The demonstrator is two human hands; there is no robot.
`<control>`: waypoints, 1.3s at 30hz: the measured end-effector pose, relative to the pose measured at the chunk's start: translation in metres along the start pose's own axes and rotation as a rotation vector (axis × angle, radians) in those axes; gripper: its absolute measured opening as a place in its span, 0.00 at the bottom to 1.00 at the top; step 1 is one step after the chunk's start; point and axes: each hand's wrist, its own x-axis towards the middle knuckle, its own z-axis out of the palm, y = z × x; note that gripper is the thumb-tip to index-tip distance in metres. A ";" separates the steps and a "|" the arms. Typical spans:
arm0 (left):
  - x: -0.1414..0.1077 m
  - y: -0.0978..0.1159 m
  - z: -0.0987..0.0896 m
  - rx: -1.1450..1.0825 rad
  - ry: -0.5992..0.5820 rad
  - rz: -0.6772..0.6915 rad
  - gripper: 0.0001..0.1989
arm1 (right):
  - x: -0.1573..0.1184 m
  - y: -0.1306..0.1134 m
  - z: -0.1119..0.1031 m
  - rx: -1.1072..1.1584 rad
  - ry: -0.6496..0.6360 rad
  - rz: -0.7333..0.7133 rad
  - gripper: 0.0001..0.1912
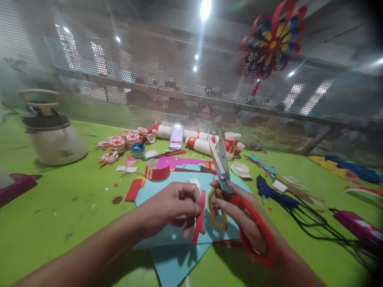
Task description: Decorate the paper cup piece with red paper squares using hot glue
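Observation:
My left hand point(179, 205) pinches a narrow red paper strip point(200, 217), held upright over light blue paper sheets point(191, 257). Opposite it, my right hand point(239, 211) grips a pair of scissors point(225, 175). The silver blades point up and slightly apart, while the orange loop hangs over the back of the hand. A yellow ring point(221, 227) hangs by the right fingers; whether it is a scissor handle loop or a separate thing I cannot tell. A small white paper square point(194, 182) lies on the blue sheet between the hands.
Paper cups point(231, 143) stand at the back with stacked cups lying behind. A blue glue gun point(273, 192) with black cords rests right. A large jug point(55, 139) stands left. A blue jar point(138, 150) and red-white paper pieces point(116, 141) sit back left. A paper flower point(273, 44) hangs above.

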 end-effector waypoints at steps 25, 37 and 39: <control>0.001 0.006 -0.014 0.282 0.132 0.162 0.10 | -0.005 -0.004 0.003 -0.235 0.175 -0.069 0.16; 0.009 0.011 -0.040 0.285 0.426 0.152 0.10 | 0.024 0.023 -0.018 -0.469 0.148 0.060 0.23; 0.014 0.003 -0.044 0.262 0.408 0.114 0.11 | 0.022 0.018 -0.021 -0.485 0.094 0.059 0.21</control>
